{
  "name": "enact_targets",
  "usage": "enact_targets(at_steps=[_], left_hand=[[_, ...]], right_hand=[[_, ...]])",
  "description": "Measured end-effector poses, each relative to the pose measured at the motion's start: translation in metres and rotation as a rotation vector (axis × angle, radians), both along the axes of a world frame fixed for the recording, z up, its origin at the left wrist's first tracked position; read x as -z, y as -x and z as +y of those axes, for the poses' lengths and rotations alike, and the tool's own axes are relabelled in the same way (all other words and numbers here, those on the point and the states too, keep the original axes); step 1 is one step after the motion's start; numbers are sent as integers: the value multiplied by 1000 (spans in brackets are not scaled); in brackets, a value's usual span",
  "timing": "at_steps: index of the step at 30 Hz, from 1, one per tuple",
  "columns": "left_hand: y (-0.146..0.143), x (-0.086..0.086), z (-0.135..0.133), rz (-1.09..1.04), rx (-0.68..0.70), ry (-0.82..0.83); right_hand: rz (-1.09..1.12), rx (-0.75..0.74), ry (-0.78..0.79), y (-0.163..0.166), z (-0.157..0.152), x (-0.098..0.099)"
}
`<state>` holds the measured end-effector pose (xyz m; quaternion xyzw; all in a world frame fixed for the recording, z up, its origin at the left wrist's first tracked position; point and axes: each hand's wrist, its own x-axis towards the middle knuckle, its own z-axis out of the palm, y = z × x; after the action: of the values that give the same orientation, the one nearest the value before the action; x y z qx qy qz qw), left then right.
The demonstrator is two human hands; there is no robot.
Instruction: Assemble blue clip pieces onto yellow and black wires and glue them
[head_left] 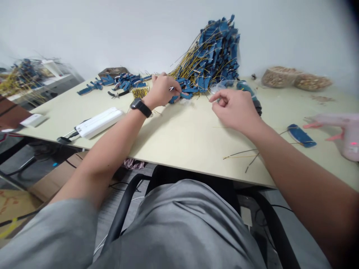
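My left hand (164, 89), with a black watch on its wrist, reaches to the near edge of the blue pieces with yellow and black wires (215, 52). Its fingers are closed, and a small dark and shiny bit shows between them, too small to name. My right hand (235, 108) is above the table to the right, its thumb and forefinger pinched together. Whatever they grip, if anything, is hidden. Just behind this hand lie a clear plastic roll (224, 85) and a dark teal tool (248, 91), both partly covered. A bundle of short yellow wires (140, 92) is beside my left wrist.
A white box-like device (99, 122) and black-handled pliers (118, 93) lie left. Rightward are a single blue piece with wires (301, 135) and a pink glue gun (347, 130). Bags of small tan pieces (280, 76) stand by the wall. Chair armrests flank my lap.
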<state>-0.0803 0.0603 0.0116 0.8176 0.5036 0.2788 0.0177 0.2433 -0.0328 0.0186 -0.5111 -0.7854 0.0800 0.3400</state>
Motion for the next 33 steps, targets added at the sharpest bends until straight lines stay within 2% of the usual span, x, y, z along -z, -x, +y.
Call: enact_targets(at_steps=[4,6,7,9,12,15,20,25,29,33], left_hand=[[-10,5,-8,-94,398,207],[-19,10,-12,-55,528,234],[-23,11,-14,-39,552,222],[-28,11,-19,-36,494,160],[-30,2,-30,-31,259,73],[-32,-10,-43,108,148,121],[-48,-15,-64,265,220,263],[-59,-7,-71,248,349,246],[-50,-6,-63,265,299,213],[-28,-19,-50,157,300,236]], right_hand=[[-7,4,5,1,0,-1],[-12,-27,28,1,0,-1],[-18,-39,38,1,0,0],[-35,-53,45,1,2,2],[-41,-77,34,-1,4,5],[-33,-84,29,-3,7,7],[-48,-80,27,-3,7,6],[-39,-62,55,-1,5,5],[-31,-74,38,-1,5,5],[-29,-84,47,-1,4,5]])
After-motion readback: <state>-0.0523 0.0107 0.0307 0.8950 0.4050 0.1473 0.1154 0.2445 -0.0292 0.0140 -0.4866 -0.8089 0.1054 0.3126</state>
